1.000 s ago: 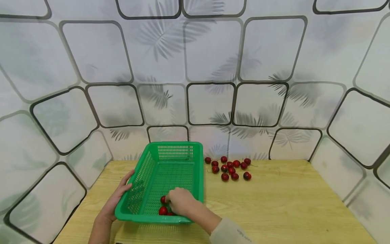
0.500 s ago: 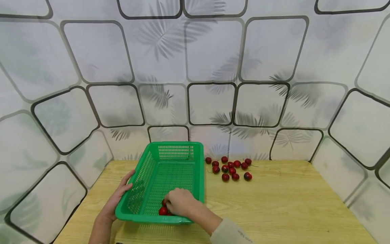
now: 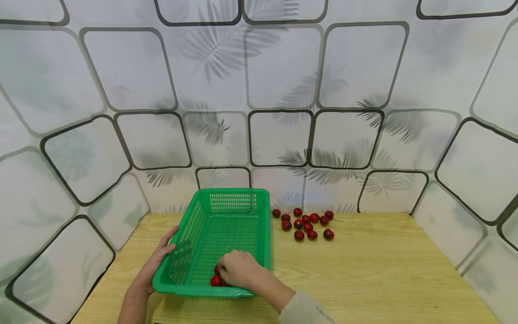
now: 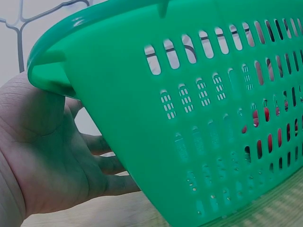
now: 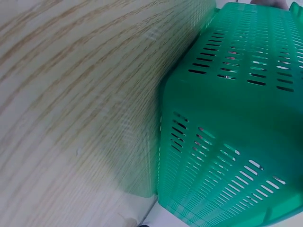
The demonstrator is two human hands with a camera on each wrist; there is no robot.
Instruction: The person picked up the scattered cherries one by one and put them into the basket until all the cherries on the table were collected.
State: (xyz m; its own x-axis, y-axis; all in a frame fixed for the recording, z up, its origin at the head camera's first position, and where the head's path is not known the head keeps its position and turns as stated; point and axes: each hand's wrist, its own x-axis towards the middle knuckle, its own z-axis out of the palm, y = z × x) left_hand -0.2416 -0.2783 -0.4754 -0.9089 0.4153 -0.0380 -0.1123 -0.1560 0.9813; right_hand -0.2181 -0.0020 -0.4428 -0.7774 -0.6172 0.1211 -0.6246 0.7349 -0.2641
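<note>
In the head view, a green plastic basket [image 3: 226, 243] with slotted walls stands on the left of the table. My left hand [image 3: 151, 267] holds its left side, thumb at the rim; the left wrist view shows the fingers along the outer wall. Inside the basket's near end is my right hand [image 3: 242, 270], with bent fingers at a dark red cherry [image 3: 217, 270]; its fingertips are hidden. A brighter cherry [image 3: 216, 281] lies just in front, and another beside it is mostly covered by the hand. The right wrist view shows only the basket's outer walls [image 5: 227, 118] and the table.
Several loose cherries [image 3: 307, 227], a few with stems, lie on the wooden table [image 3: 364, 270] right of the basket, near the back edge. A patterned curtain or sheet [image 3: 279, 139] rises behind the table and along both sides.
The cherry at my right fingertips has shifted slightly toward me and is more covered by the hand. Both hands and the basket have barely moved; the cherries on the table lie as before.
</note>
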